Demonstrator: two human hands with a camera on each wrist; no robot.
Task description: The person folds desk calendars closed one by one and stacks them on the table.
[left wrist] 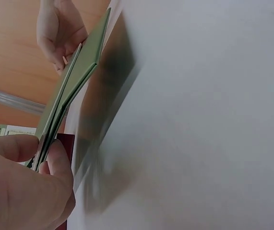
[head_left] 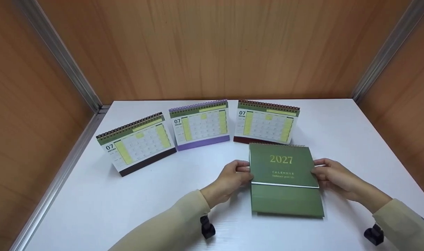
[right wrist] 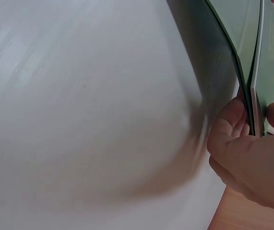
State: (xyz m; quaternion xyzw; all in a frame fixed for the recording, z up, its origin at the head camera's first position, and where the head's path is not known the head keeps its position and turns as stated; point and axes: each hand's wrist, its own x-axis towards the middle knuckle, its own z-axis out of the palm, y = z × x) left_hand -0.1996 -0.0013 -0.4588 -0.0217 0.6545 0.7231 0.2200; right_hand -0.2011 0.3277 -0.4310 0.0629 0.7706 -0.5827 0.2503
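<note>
A green desk calendar (head_left: pixel 283 162) with "2027" in gold on its cover is held between both hands, folded nearly flat. The left hand (head_left: pixel 233 179) pinches its left edge, thumb on the cover and fingers behind, as the left wrist view shows. At the opposite edge the right hand (head_left: pixel 337 177) grips it the same way; in the right wrist view its thumb and fingers close round the layered boards. The calendar's lower flap (head_left: pixel 287 200) extends toward the person, and a shadow lies beneath it on the white table (left wrist: pixel 199 120).
Three desk calendars stand open at the July page behind: one with a black base (head_left: pixel 137 144) at left, one with a purple base (head_left: pixel 201 125) in the middle, one with a dark red base (head_left: pixel 266 122) just behind the green one. Wooden panels (head_left: pixel 212 48) enclose the table.
</note>
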